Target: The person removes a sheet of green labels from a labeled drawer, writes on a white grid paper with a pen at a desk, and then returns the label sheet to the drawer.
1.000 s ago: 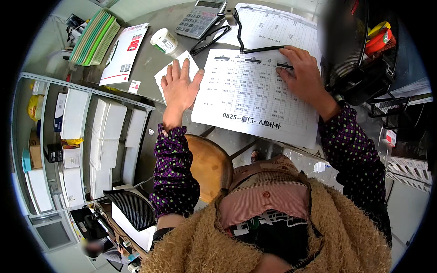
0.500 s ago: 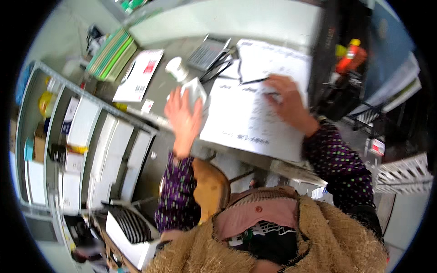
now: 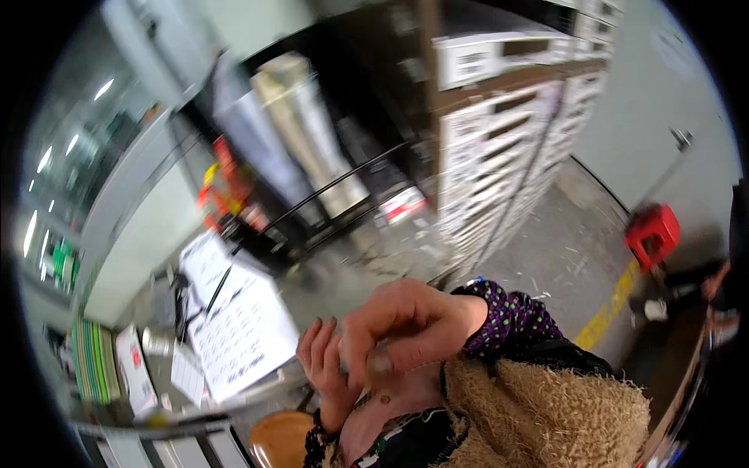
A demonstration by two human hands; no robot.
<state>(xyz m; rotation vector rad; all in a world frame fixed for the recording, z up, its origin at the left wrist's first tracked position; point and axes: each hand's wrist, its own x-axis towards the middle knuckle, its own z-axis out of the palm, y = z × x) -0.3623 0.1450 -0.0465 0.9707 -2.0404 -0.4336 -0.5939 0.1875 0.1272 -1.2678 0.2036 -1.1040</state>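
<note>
My right hand (image 3: 413, 324) is raised in front of my chest, with its fingers curled and the thumb bent in toward them. Whatever it may hold is hidden. Close behind it, partly covered, is my left hand (image 3: 324, 366), its fingers stretched out and a little apart. Both hands are off the desk, to the right of the printed sheets (image 3: 246, 343). A dark pen (image 3: 219, 290) lies across those sheets. Beside them are a small white paper (image 3: 187, 373) and a white cylindrical container (image 3: 158, 342).
Green and yellow folders (image 3: 97, 359) stand at the desk's left end. Behind the desk, a black wire rack (image 3: 335, 187) holds files. To the right are a white multi-slot cabinet (image 3: 491, 148), a red stool (image 3: 654, 235) and a door. A tan chair seat (image 3: 281, 438) sits below the desk edge.
The view has swung right, so the desk now lies at the left. My hands have left the papers and come together before my chest. The pen now rests on the sheets.
</note>
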